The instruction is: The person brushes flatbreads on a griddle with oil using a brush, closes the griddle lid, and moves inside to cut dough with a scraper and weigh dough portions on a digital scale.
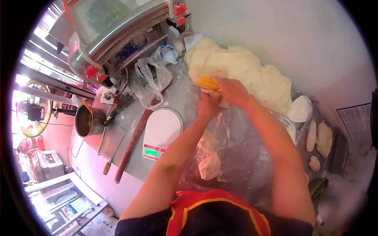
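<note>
A large pale mass of dough point(252, 72) lies along the wall side of the table. At its near edge, my right hand point(234, 92) is closed on a yellow-orange dough scraper point(206, 82). Just below the scraper, my left hand point(208, 104) is closed on a piece of dough point(212, 94), mostly hidden by the fingers. Two smaller dough lumps point(209, 166) sit close together nearer to my body. A white kitchen scale point(164, 126) with a lit green display stands left of my left forearm, its pan bare.
A rolling pin point(134, 145) lies beside the scale. Behind it are a plastic bag point(151, 82) and a dough-rolling machine point(126, 33). A metal pot point(89, 121) and a broad-bladed knife point(112, 143) are at left. Several dough pieces point(324, 139) lie at right.
</note>
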The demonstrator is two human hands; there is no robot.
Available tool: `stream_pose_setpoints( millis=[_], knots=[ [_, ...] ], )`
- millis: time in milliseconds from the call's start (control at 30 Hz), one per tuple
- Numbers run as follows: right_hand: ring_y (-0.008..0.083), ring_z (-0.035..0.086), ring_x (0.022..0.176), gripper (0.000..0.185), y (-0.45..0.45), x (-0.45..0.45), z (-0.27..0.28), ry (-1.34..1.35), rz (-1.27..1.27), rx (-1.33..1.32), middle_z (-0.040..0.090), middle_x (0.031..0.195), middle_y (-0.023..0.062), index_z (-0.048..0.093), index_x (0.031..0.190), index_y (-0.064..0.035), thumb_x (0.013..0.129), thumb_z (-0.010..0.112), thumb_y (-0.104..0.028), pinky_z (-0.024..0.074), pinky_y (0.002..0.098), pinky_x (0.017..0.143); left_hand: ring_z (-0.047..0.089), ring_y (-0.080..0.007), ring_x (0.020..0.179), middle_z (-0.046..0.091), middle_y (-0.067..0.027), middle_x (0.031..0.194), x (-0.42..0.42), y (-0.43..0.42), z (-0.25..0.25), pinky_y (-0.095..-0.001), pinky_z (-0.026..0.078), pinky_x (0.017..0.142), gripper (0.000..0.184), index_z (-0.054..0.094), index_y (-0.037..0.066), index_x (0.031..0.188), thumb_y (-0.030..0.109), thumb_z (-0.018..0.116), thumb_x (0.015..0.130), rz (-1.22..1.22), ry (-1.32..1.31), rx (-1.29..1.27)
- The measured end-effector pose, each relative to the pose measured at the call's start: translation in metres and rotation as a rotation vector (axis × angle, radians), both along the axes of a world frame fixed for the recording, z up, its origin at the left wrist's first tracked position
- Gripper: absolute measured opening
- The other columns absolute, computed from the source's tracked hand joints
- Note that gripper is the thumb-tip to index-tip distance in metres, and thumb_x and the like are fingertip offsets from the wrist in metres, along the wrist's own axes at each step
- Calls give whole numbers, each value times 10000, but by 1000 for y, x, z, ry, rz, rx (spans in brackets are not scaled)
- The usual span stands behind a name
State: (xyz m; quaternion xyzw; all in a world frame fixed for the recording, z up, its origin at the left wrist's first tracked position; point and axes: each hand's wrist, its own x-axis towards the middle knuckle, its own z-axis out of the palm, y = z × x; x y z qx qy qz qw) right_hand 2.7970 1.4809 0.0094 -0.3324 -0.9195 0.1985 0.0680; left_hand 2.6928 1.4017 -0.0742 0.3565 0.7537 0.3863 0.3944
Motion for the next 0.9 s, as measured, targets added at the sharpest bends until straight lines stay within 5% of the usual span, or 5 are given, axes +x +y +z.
stream_pose_setpoints(
  millis=[367,567,767,867,900],
  knots=[
    [366,622,856,432,-43,6,-32,31,-63,287,636,955,154,500,1226,-110,807,598,-143,498,443,706,620,-261,824,631,-158,904,6,-8,-43,-378,483,724,392,500,-26,969,293,672,818,108,-199,197],
    [412,610,871,328,-121,95,58,210,-563,-4,637,937,219,490,1149,-53,864,584,-187,484,475,736,594,-188,880,616,-115,929,39,-96,77,-333,473,741,281,496,-6,1000,161,644,829,-380,-17,87],
    [441,599,846,341,-149,150,69,360,-703,-8,625,921,239,470,1128,-44,851,621,-173,471,475,692,614,-303,902,628,-172,964,80,-126,-2,-376,471,788,359,544,32,1120,208,648,825,-829,-99,110],
    [447,595,850,329,-136,149,56,341,-628,82,619,918,245,464,1118,-45,857,617,-172,468,476,692,609,-377,911,621,-222,1016,68,-114,6,-427,474,791,378,530,31,1099,266,640,825,-725,140,35],
    [448,593,853,322,-134,144,56,342,-603,113,618,918,247,462,1113,-46,859,615,-173,467,477,695,593,-385,950,595,-236,1070,59,-106,0,-437,469,812,416,515,20,1124,258,656,813,-578,204,243]
  ],
)
